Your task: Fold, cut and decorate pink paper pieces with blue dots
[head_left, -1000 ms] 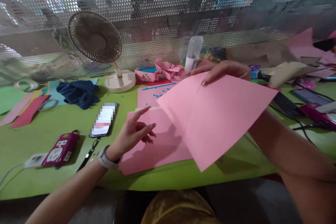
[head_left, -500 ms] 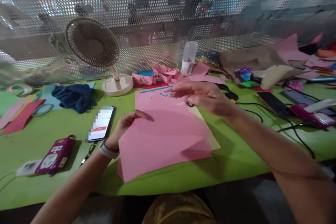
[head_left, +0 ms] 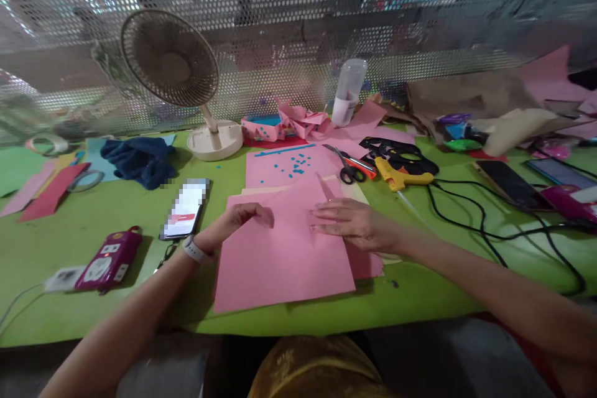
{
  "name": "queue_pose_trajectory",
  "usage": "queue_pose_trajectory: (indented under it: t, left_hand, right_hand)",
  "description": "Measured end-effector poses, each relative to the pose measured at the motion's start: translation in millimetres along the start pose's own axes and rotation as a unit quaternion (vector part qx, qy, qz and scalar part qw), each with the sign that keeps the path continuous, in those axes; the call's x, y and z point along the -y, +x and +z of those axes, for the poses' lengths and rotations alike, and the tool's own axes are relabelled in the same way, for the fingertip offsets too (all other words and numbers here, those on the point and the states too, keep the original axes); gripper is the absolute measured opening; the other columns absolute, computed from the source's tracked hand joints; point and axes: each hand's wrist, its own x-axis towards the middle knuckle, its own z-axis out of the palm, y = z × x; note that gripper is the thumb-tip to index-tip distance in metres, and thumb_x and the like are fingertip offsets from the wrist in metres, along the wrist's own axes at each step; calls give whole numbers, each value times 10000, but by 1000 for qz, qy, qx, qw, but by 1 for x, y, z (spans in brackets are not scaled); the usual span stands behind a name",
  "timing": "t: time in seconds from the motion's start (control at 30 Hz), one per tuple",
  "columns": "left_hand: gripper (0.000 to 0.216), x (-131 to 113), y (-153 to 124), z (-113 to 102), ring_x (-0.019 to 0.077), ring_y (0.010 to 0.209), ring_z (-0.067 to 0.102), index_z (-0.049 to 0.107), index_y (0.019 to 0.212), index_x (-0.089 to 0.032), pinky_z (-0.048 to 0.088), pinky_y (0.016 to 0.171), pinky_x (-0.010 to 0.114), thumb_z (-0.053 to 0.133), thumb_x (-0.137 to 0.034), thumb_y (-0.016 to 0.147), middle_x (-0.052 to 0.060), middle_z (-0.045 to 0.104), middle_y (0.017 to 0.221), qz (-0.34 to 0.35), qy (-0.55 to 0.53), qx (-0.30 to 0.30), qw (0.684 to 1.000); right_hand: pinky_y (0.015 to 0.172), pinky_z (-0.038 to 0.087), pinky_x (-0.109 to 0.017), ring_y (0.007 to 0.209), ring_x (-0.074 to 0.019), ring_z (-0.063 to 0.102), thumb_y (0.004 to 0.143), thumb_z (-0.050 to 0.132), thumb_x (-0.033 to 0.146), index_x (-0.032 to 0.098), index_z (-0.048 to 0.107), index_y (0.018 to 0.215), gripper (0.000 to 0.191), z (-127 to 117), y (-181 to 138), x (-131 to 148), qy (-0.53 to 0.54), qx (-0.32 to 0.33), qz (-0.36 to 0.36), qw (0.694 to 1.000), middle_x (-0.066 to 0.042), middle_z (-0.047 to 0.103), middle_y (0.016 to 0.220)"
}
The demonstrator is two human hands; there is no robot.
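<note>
A sheet of pink paper lies in front of me over other pink and cream sheets, its far right part bent up. My left hand pinches its left side, thumb on top and the fingers partly hidden beneath. On the right side of the sheet rests my right hand, its fingers stretched out and a little apart. Behind the sheet, small blue paper dots and a thin blue strip lie on another pink sheet. Black scissors and an orange cutter are just beyond my right hand.
A yellow glue gun with a black cable lies to the right. At left are a lit phone, a purple power strip, a dark blue cloth and a fan. A clear bottle stands by the mesh wall.
My right hand has come down from above the scissors area onto the pink paper. The sheet's right side has shifted left, and the scissors and glue gun now show. My left hand keeps its hold.
</note>
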Motion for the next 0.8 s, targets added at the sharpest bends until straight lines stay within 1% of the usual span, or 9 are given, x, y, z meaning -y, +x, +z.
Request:
queue_pose_trajectory:
  t: [0.1, 0.17, 0.23, 0.33, 0.43, 0.5, 0.6, 0.7, 0.8]
  left_hand:
    - [263, 5, -4, -7, 230, 956, 659, 719, 975, -182, 531, 864, 376, 690, -392, 819, 111, 714, 1033, -14, 108, -47, 993]
    - [272, 8, -10, -12, 242, 1050, 641, 716, 1057, -213, 495, 966, 419, 646, -375, 850, 102, 711, 1092, 8, 215, -108, 971]
    - [304, 9, -16, -13, 256, 1198, 573, 688, 1155, -236, 430, 1056, 448, 591, -351, 891, 97, 658, 1241, 43, 307, -136, 941]
    - [441, 8, -23, -4, 246, 1420, 340, 521, 1381, -255, 296, 1162, 453, 509, -330, 947, 65, 399, 1523, 63, 391, -55, 917]
    - [574, 10, -27, 11, 226, 1471, 210, 290, 1514, -263, 180, 1205, 441, 464, -348, 974, 51, 234, 1590, 57, 454, 39, 888]
    - [578, 15, -28, 19, 220, 1465, 226, 261, 1523, -267, 146, 1211, 431, 445, -364, 983, 53, 253, 1581, 51, 476, 71, 875]
    - [576, 22, -28, 23, 221, 1453, 261, 286, 1515, -270, 122, 1214, 427, 456, -397, 979, 58, 301, 1563, 51, 495, 78, 864]
    - [588, 24, -27, 22, 222, 1448, 275, 293, 1511, -274, 125, 1214, 427, 479, -408, 970, 61, 314, 1558, 57, 492, 75, 866]
    - [557, 20, -26, 20, 225, 1438, 301, 327, 1497, -283, 143, 1212, 430, 481, -384, 971, 57, 345, 1546, 61, 474, 74, 875]
  right_hand:
    - [1046, 450, -450, 1317, -210, 483, 888, 436, 64, 191, 571, 1334, 484, 8, -7, 2, -24, 37, 12, 999, -136, 549, 1396]
    - [1048, 443, -481, 1312, -223, 489, 874, 440, 40, 181, 560, 1344, 506, 13, -13, 1, -44, 49, 25, 997, -159, 519, 1418]
    - [1054, 437, -484, 1313, -220, 489, 867, 429, 16, 183, 550, 1352, 527, 17, -19, -1, -56, 58, 26, 996, -160, 500, 1434]
    - [1062, 435, -468, 1304, -205, 500, 861, 397, -12, 194, 555, 1348, 552, 18, -22, -8, -76, 63, 36, 995, -139, 512, 1429]
    - [1080, 418, -458, 1320, -198, 482, 848, 377, -18, 187, 558, 1345, 567, 14, -22, -15, -79, 66, 50, 993, -122, 523, 1423]
    - [1095, 403, -445, 1333, -188, 468, 850, 373, -4, 174, 562, 1341, 556, 10, -22, -16, -66, 71, 57, 994, -116, 529, 1419]
    - [1124, 350, -480, 1351, -206, 446, 860, 441, 78, 156, 545, 1355, 511, 8, -24, -11, -46, 79, 68, 993, -130, 516, 1428]
    - [1150, 260, -548, 1371, -246, 416, 828, 535, 144, 169, 520, 1379, 551, 11, -28, -2, -20, 88, 61, 994, -136, 470, 1464]
    - [1132, 293, -536, 1344, -253, 451, 844, 557, 176, 179, 591, 1312, 469, 16, -31, 2, 37, 68, 58, 995, -137, 528, 1415]
